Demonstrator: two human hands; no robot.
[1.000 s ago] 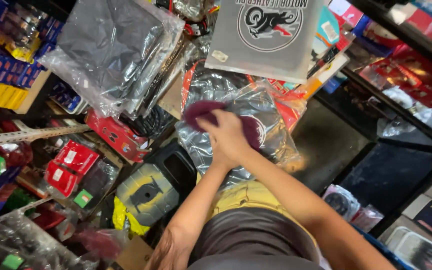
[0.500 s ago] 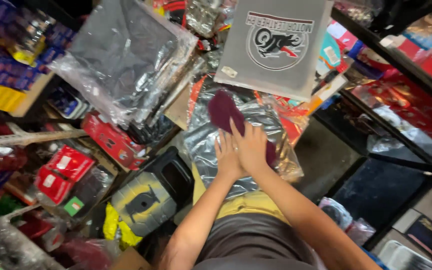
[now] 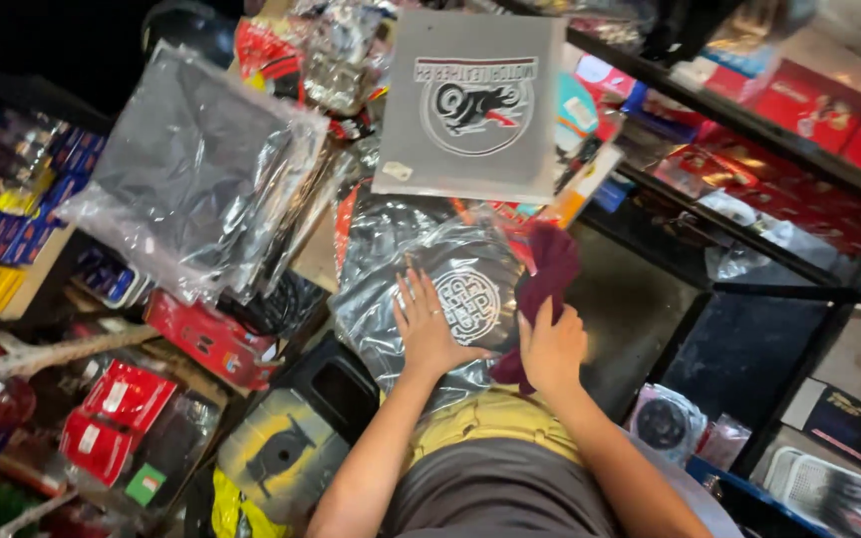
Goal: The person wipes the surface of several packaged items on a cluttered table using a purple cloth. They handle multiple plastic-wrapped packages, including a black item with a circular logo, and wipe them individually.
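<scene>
Slid the maroon cloth [image 3: 548, 267] rightward off the plastic-wrapped black package [image 3: 470, 289]. Gripped it in the right hand [image 3: 553, 349]; pressed the left hand [image 3: 428, 324] flat, fingers spread, just beside it.

Two hands, one maroon cloth [image 3: 547, 274], one grey square board [image 3: 470, 105] and three red packets at lower left are counted.

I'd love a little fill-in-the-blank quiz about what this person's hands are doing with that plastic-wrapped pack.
1. The left hand lies flat on a black item wrapped in clear ____.
2. The right hand grips a ____ coloured cloth.
3. The round emblem on the wrapped pack is ____.

Missing words: plastic; maroon; white
</scene>
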